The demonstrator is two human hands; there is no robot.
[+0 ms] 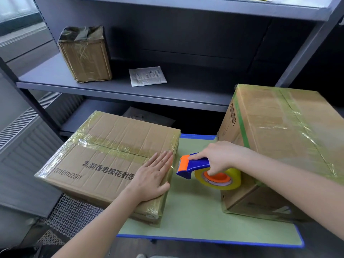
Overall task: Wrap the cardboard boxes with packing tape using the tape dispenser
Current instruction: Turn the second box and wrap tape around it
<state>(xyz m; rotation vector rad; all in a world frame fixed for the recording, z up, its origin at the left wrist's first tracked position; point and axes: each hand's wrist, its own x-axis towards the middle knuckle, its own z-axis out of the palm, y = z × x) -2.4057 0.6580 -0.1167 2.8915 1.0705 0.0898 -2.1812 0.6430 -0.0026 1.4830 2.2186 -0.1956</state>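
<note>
A blue-and-orange tape dispenser (193,165) is gripped from above by the right hand (216,157), fingers curled around its handle and thumb tucked into the orange core of the yellowish tape roll (221,178), while the left hand (150,175) is laid flat, fingers spread and holding nothing, on the top right edge of a flat cardboard box (104,161). The dispenser is held just beside that box's right side, orange cutter end turned toward it, over the middle of a green mat (195,211) edged in blue. The flat box, printed with Chinese characters and a number and already banded with clear tape along its seam and edges, is set at the mat's left edge and overhangs it. A taller cardboard box (275,146), also taped, with a green strip, is stood at the mat's right edge, its lower left side touched by the tape roll. Behind the mat, a small taped box (85,56) and a white packet (147,76) are seen well apart on a grey metal shelf (55,79). White mesh (72,215) is spread below the mat's left edge.
</note>
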